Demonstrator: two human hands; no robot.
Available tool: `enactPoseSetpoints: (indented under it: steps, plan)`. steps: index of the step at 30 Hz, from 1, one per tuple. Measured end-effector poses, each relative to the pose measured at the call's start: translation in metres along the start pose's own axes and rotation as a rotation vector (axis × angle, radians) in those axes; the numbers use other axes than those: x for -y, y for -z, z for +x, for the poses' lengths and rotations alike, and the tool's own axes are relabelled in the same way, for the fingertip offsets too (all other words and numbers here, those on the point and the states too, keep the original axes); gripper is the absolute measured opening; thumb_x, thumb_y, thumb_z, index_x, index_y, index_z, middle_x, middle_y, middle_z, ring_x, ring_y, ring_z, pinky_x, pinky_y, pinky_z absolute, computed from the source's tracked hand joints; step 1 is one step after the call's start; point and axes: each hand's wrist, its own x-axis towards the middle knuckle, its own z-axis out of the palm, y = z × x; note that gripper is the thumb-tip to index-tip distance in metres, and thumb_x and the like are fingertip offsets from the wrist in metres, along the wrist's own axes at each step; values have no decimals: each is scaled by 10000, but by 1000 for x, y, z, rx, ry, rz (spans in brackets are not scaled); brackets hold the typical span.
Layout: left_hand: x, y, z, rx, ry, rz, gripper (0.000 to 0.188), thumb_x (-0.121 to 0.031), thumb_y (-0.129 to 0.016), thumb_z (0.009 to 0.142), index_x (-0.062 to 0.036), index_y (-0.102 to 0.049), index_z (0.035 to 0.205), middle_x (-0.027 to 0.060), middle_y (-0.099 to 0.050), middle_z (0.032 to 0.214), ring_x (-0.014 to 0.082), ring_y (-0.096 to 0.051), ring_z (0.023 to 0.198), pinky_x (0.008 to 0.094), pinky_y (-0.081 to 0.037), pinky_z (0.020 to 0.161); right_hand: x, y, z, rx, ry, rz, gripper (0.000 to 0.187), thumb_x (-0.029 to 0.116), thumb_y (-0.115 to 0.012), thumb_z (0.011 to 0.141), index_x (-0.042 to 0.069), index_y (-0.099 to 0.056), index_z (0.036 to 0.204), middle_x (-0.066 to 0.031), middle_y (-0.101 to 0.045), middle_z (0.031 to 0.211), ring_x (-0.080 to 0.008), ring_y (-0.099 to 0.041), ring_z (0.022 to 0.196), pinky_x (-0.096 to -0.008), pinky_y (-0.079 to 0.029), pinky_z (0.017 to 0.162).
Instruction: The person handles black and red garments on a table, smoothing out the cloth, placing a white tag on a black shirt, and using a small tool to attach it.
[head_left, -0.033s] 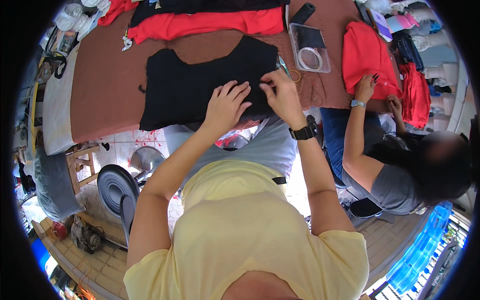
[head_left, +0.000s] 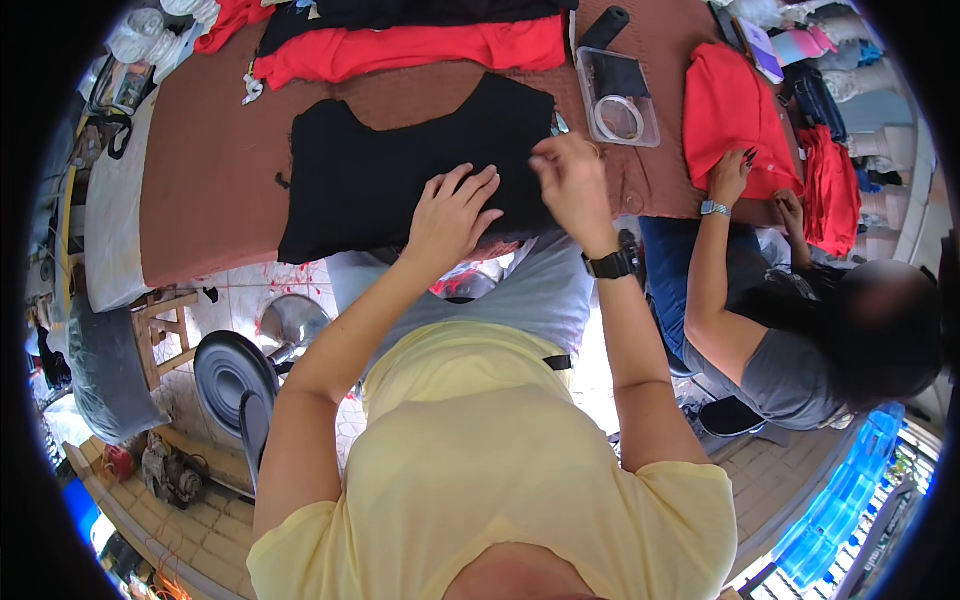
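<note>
A black piece of cut cloth [head_left: 390,170] with a curved neckline lies across the near edge of the brown-covered table. My left hand [head_left: 455,210] rests flat on its right half, fingers stretched out. Beside the cloth's right edge, my right hand [head_left: 575,185] has its thumb and fingers drawn together in a pinch. Whatever it holds, if anything, is too small to make out. Just beyond that hand, a small metal tool [head_left: 559,124] shows in part; the hand covers the rest.
A clear plastic box [head_left: 650,130] holds a white ring-shaped roll and something dark. Folded red and black cloth [head_left: 420,48] lies at the back. To the right, a co-worker's hand [head_left: 730,178] presses on red cloth [head_left: 735,110]. A round black stool [head_left: 232,370] stands at the left.
My right hand has moved a little to the right, away from the black cloth's edge, and now covers more of the small tool. My left hand stays in place.
</note>
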Motion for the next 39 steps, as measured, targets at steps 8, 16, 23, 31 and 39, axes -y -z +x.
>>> enactPoseSetpoints:
  steps: [8, 16, 23, 31, 39]
  plan:
    - [-4, -8, 2, -11, 23, 26, 408, -342, -671, 931, -75, -672, 1240, 5, -620, 1341, 263, -529, 1240, 441, -401, 996, -102, 60, 55, 115, -274, -588, 153, 162, -789, 781, 71, -771, 903, -190, -719, 960, -421, -669, 955, -489, -537, 855]
    - [-3, -6, 5, -45, 56, -38, 332, -304, -704, 912, -75, -708, 1152, -13, -658, 1265, 248, -546, 1184, 426, -396, 968, -126, 75, 72, 236, -256, -526, 158, 166, -701, 878, 47, -747, 972, -220, -728, 1015, -404, -684, 1012, -491, -539, 875]
    - [0, 0, 18, -41, 218, -239, 226, -286, -702, 917, -98, -746, 1033, -34, -706, 1145, 219, -563, 1111, 395, -400, 926, -126, 115, 83, -52, -309, -26, 212, 168, -638, 976, 6, -694, 1101, -177, -738, 986, -254, -719, 913, -350, -542, 811]
    - [13, 7, 21, -29, 220, -439, 199, -160, -677, 927, -101, -733, 1109, 27, -693, 1173, 271, -574, 1103, 410, -436, 978, -120, 145, 68, -320, -357, 42, 328, 240, -728, 954, -25, -695, 1143, -106, -738, 977, -151, -664, 865, -290, -517, 780]
    - [-26, 57, 54, -281, 74, -411, 376, -58, -747, 847, -86, -686, 1217, 79, -636, 1272, 297, -575, 1149, 394, -464, 986, -40, 120, 37, -266, -595, 1031, 202, 164, -697, 969, -27, -685, 1033, -70, -694, 874, -111, -625, 688, -217, -507, 613]
